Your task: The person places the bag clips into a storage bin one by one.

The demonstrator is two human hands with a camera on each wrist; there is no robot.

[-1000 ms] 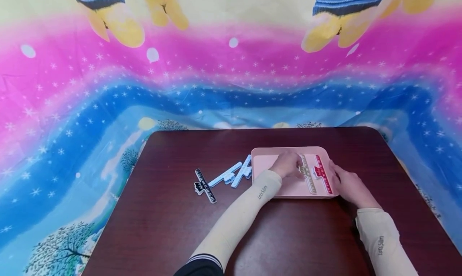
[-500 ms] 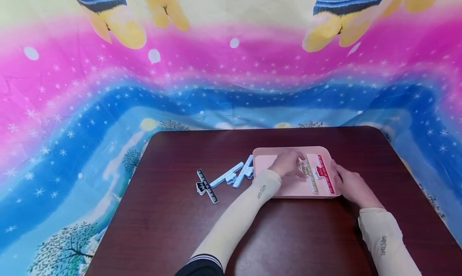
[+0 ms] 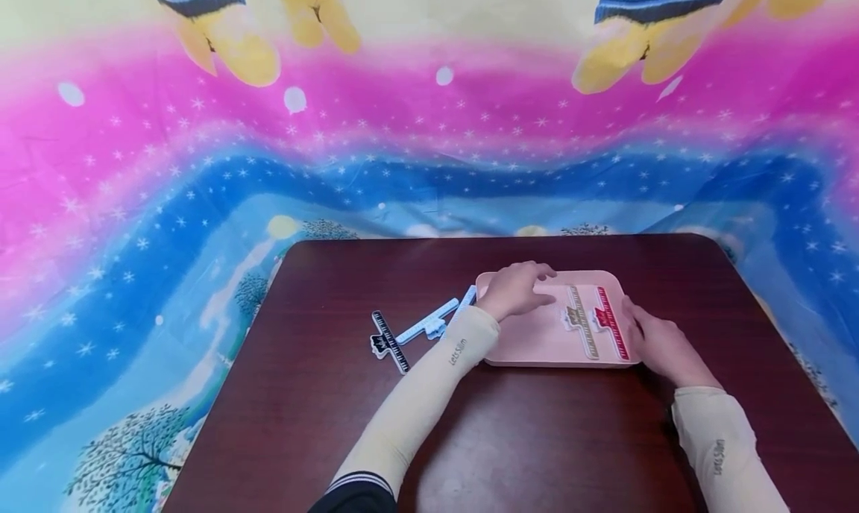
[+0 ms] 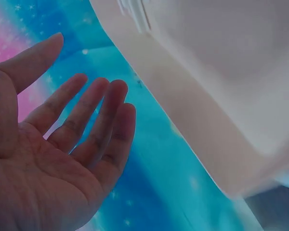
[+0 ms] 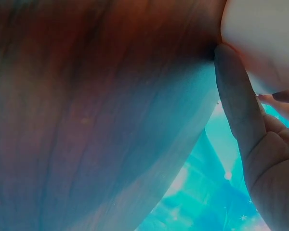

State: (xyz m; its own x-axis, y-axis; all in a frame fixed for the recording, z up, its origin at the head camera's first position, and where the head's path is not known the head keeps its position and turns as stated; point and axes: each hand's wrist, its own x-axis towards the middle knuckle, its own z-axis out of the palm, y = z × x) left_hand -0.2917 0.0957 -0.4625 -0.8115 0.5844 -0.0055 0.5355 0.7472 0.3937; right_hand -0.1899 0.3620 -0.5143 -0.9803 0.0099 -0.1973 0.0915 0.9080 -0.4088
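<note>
Left hand (image 3: 515,289) now off the gold clip (image 3: 582,323), drawn back toward the left side of the tray (image 3: 530,341), thumb and fingers spread apart with nothing between. Half a second ago, fingers right at that clip and partly over it; now fully in sight, lying in the tray's right part, beside the red clip (image 3: 612,323) and roughly parallel to it, both unmoved in the tray.

Right hand (image 3: 661,343) as before at the tray's right wall, thumb straight and touching; grip or mere contact, impossible to tell.

On the tabletop (image 3: 537,423), left of the tray, same order as earlier: black clip (image 3: 389,340), blue clip (image 3: 429,320), second blue clip (image 3: 462,306). Newly covered by the left sleeve (image 3: 419,394): much of the second blue clip. Black clip's near end just at the sleeve's edge.

Hard to make out: the tray's left rim, largely behind left hand and sleeve; right fingertips, partly lost at the wall. In the left wrist view, a blurred tray and a pale piece (image 4: 136,14) cut off at the top, too little to name.
</note>
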